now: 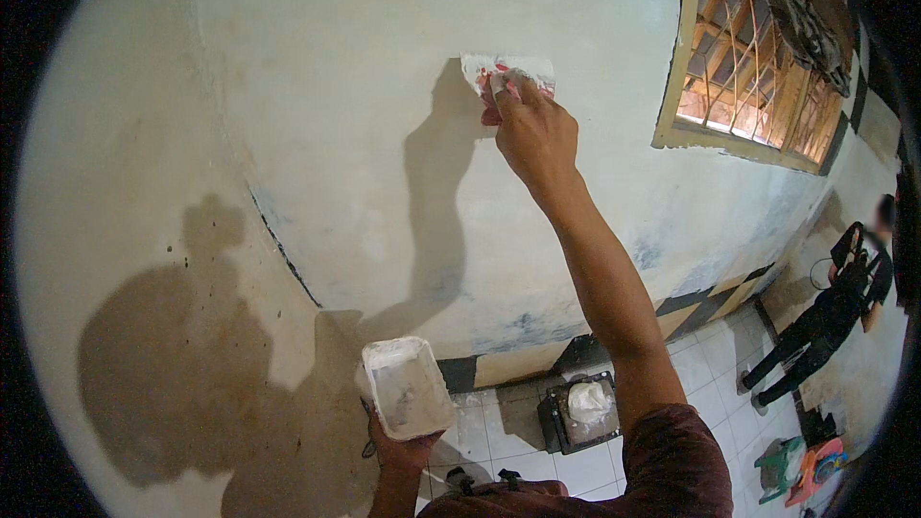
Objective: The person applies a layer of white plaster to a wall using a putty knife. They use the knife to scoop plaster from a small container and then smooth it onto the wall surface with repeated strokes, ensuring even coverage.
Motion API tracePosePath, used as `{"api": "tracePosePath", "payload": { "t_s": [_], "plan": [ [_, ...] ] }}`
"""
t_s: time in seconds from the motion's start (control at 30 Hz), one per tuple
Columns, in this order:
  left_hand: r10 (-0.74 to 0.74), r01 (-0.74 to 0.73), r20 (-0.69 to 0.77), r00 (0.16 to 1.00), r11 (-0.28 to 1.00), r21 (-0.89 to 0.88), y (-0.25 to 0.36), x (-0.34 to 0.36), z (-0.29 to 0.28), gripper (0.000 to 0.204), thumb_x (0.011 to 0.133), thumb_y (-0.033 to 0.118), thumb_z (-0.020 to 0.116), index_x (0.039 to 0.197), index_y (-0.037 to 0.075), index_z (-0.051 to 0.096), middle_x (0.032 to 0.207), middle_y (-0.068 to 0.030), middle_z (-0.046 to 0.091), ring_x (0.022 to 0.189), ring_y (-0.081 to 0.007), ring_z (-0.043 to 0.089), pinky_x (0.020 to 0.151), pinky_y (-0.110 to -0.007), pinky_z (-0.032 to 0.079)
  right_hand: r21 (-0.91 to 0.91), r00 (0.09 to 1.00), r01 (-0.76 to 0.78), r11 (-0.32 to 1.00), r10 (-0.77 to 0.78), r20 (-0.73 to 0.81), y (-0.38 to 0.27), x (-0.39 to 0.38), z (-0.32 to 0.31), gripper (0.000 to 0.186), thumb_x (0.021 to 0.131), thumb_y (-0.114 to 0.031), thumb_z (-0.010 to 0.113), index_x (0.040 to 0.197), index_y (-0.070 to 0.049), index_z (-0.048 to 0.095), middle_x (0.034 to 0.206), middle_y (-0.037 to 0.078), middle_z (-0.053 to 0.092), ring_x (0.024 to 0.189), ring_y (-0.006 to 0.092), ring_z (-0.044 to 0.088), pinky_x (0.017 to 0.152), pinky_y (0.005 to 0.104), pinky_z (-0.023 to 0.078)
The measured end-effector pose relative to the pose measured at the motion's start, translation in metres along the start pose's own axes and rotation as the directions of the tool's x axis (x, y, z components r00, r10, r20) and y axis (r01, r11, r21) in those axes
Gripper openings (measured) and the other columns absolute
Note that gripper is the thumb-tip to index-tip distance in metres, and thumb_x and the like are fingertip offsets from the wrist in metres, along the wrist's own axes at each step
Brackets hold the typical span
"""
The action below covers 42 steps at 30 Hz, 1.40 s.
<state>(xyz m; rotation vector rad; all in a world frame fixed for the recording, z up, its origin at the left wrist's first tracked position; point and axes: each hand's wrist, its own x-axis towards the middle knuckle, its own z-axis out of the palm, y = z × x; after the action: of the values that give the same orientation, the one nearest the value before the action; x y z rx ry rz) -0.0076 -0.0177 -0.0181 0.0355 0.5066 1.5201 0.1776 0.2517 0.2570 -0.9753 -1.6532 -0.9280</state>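
Grip on the right is firm: the right hand (537, 144) is clamped on a pale spreader (542, 69), its flat face streaked with red. The fingers bunch at the lower edge, which leaves the top edge and upper corners clear; this presumably lets the blade lie flat to the wall (326, 115). The spreader appears to rest against the upper part of that wall, left of the window frame's lower left corner. The arm is well extended, apparently to reach that height.

The left hand (408, 451) closes around the near end of a whitish tub (414, 391), though the fingers underneath are hidden. The tub is tilted with its open top facing the wearer, probably for ready access. Pale residue coats its rim and inside. It is held low, near the wall's bottom edge and well apart from the spreader.

Beyond, a dark-edged stand (552, 425) sits on the tiled floor (518, 466), bearing a crumpled white bundle (588, 403) near its middle, seemingly kept within reach. A barred window (748, 67) occupies the wall's upper right corner. Farther right, another person (823, 312) stands apart, near green and red plastic items (779, 470) at the floor's edge.
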Motion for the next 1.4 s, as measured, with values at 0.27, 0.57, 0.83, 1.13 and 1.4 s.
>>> {"api": "tracePosePath", "payload": {
  "t_s": [0.27,0.57,0.83,1.13,1.4],
  "plan": [
    [0.029,-0.028,-0.003,1.0,0.998,0.063,0.005,0.002,-0.015,0.07,0.084,0.066,0.041,0.136,0.019,0.044,0.129,-0.0104,0.054,0.118,-0.0353,0.054,0.086,-0.061,0.049,0.183,0.974,0.059,0.981,-0.097,0.206,-0.019,-0.143,0.035,0.052,0.074,-0.016,0.069,0.122,-0.006,0.053,0.116,0.016,0.057,0.099,0.0343,0.057,0.086,0.0488,0.046],
    [-0.024,0.025,-0.029,0.999,0.999,0.036,0.009,0.009,-0.015,0.07,0.086,0.067,0.038,0.137,0.02,0.043,0.13,-0.0093,0.053,0.117,-0.0361,0.053,0.086,-0.061,0.048,0.171,0.999,-0.006,0.985,-0.002,0.046,0.036,-0.156,0.012,0.062,0.073,0.006,0.061,0.132,-0.003,0.046,0.117,0.017,0.056,0.104,0.0365,0.056,0.088,0.0449,0.046],
    [-0.017,0.02,-0.025,1.0,0.991,0.129,0.008,0.011,-0.013,0.07,0.087,0.065,0.038,0.14,0.019,0.039,0.133,-0.0108,0.051,0.12,-0.0371,0.051,0.088,-0.062,0.046,0.46,0.965,-0.252,0.851,0.256,0.056,0.003,-0.11,0.065,0.05,0.079,0.005,0.059,0.128,-0.003,0.052,0.121,0.019,0.054,0.111,0.0374,0.051,0.092,0.0436,0.045],
    [-0.051,0.05,0.041,0.998,0.999,0.02,0.014,0.019,-0.023,0.069,0.086,0.062,0.039,0.141,0.02,0.038,0.134,-0.0108,0.049,0.122,-0.0369,0.049,0.091,-0.062,0.044,0.46,0.966,-0.052,0.887,-0.073,0.249,-0.057,-0.198,0.053,0.057,0.069,0.002,0.064,0.124,-0.008,0.057,0.122,0.015,0.054,0.11,0.0377,0.051,0.096,0.0429,0.042],
    [-0.109,0.111,0.204,0.973,0.994,0.004,0.008,0.045,-0.049,0.065,0.087,0.058,0.038,0.139,0.019,0.041,0.134,-0.0112,0.049,0.118,-0.0375,0.051,0.089,-0.062,0.045,0.174,0.831,-0.534,0.827,0.552,-0.074,0.076,-0.132,-0.008,0.01,0.088,-0.011,0.059,0.082,-0.004,0.062,0.081,0.012,0.059,0.077,0.0311,0.059,0.065,0.0401,0.048]
  ]
}}
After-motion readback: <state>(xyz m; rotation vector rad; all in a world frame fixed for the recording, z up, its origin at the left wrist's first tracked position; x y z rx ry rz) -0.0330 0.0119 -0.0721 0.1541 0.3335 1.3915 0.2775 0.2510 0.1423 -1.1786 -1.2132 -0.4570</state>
